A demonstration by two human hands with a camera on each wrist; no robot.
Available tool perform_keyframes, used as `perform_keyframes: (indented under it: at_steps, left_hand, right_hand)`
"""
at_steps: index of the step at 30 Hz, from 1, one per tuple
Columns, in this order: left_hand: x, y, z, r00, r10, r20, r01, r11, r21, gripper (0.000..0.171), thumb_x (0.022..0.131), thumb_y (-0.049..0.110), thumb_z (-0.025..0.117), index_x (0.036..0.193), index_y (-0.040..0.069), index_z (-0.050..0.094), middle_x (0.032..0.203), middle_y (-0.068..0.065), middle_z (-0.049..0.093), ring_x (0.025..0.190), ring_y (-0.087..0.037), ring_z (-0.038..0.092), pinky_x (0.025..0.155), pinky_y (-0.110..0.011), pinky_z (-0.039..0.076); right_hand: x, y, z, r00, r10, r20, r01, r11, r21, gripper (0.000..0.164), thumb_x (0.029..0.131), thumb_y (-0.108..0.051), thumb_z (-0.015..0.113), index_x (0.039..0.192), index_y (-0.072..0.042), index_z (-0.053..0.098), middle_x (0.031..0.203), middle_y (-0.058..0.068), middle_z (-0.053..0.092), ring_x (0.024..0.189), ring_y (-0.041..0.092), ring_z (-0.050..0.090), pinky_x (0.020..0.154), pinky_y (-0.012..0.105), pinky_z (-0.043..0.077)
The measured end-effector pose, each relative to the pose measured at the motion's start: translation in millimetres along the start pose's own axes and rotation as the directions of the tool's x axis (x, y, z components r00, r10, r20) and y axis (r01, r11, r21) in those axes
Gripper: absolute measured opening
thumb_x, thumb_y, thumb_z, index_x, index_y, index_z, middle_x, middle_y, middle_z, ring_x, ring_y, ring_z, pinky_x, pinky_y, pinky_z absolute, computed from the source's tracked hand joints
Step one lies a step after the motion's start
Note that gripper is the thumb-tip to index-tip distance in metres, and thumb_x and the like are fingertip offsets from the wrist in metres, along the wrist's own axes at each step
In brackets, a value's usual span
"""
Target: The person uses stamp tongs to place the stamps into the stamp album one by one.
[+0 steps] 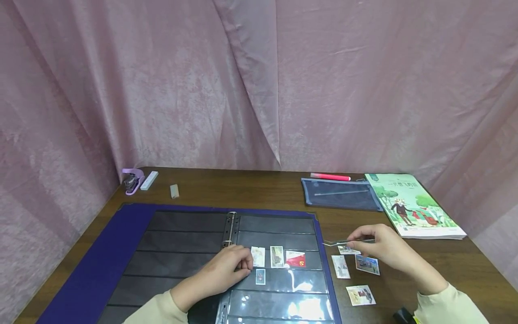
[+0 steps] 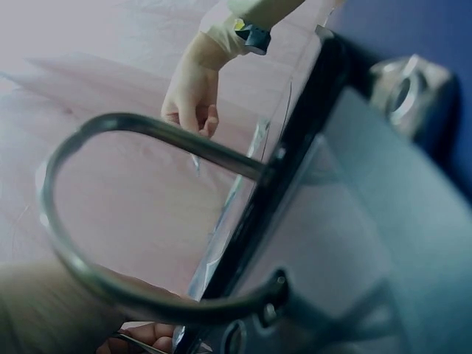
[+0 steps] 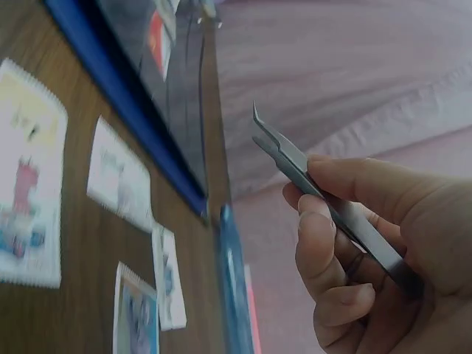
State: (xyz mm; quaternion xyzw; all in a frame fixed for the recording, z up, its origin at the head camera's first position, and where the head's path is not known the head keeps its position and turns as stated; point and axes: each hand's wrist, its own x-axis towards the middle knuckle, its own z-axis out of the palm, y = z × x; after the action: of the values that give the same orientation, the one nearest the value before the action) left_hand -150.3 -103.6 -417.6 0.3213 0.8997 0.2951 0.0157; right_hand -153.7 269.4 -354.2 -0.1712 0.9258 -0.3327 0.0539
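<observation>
Pinching metal tweezers [image 3: 299, 173] between thumb and fingers: right hand [image 1: 378, 245]. Bent tips slightly apart, nothing between them, pointing left toward the album's right edge. Left hand [image 1: 218, 271] lies on the album by the ring binding [image 1: 231, 228], fingers loosely bent; can't tell whether they pinch the page.

Four loose stamps on the table, near the right hand: one just below the tweezers [image 1: 348, 250], partly hidden; a pale upright one [image 1: 341, 267]; a bluish one [image 1: 367, 264]; a larger one [image 1: 360, 295] nearest the camera.

Blue stamp album [image 1: 93, 265] open flat, black pocket pages. Right page, third row: pale stamp, green-toned stamp, red-and-white stamp [image 1: 296, 259]. Small blue-edged stamp [image 1: 261, 276] in the row below. Glare on the lower pockets.

Farther out on the brown table [image 1: 243, 185]: blue zip pouch [image 1: 341, 198], pinkish-red marker behind it, green-covered book at right. Far left: purple tape dispenser, white block, small eraser. Pink curtain behind.
</observation>
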Motion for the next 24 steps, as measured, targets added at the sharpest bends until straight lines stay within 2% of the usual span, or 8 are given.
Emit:
perform_keyframes:
  at_steps: [3, 14, 21, 24]
  left_hand:
    - [-0.1, -0.3, 0.4, 1.0, 0.001, -0.001, -0.001, 1.0, 0.002, 0.018, 0.076, 0.013, 0.068, 0.074, 0.023, 0.053, 0.068, 0.016, 0.046, 0.068, 0.0, 0.04, 0.067, -0.016, 0.035]
    - [1.2, -1.3, 1.8, 1.0, 0.003, -0.004, -0.003, 1.0, 0.017, 0.018, 0.076, 0.015, 0.068, 0.074, 0.024, 0.053, 0.069, 0.017, 0.046, 0.068, -0.001, 0.041, 0.067, -0.017, 0.035]
    - [1.0, -1.4, 2.0, 1.0, -0.004, 0.0, 0.004, 1.0, 0.013, 0.018, 0.076, 0.014, 0.068, 0.074, 0.024, 0.053, 0.069, 0.017, 0.046, 0.068, 0.0, 0.041, 0.068, -0.017, 0.035]
    - [0.4, -1.2, 1.5, 1.0, -0.007, 0.001, 0.007, 1.0, 0.011, 0.018, 0.076, 0.014, 0.068, 0.073, 0.024, 0.053, 0.069, 0.017, 0.045, 0.068, 0.0, 0.041, 0.068, -0.018, 0.035]
  right_hand:
    - [-3, 8, -3, 1.0, 0.019, -0.001, -0.019, 1.0, 0.015, 0.022, 0.084, -0.029, 0.061, 0.09, -0.009, 0.066, 0.079, 0.007, 0.065, 0.057, 0.003, 0.055, 0.054, 0.024, 0.047]
    - [-11, 33, -9, 0.993, 0.089, -0.071, -0.088, 0.996, 0.015, 0.019, 0.082, -0.026, 0.064, 0.089, -0.008, 0.066, 0.082, 0.006, 0.066, 0.059, 0.006, 0.059, 0.055, 0.026, 0.05]
    - [-13, 46, -11, 0.99, 0.103, -0.1, -0.107, 0.994, -0.031, 0.018, 0.082, -0.026, 0.063, 0.09, -0.01, 0.067, 0.083, 0.004, 0.067, 0.057, 0.004, 0.057, 0.055, 0.025, 0.048]
    - [-12, 52, -12, 0.988, 0.118, -0.098, -0.124, 0.991, -0.05, 0.02, 0.082, -0.027, 0.064, 0.091, -0.009, 0.067, 0.078, 0.002, 0.067, 0.056, 0.003, 0.056, 0.054, 0.023, 0.047]
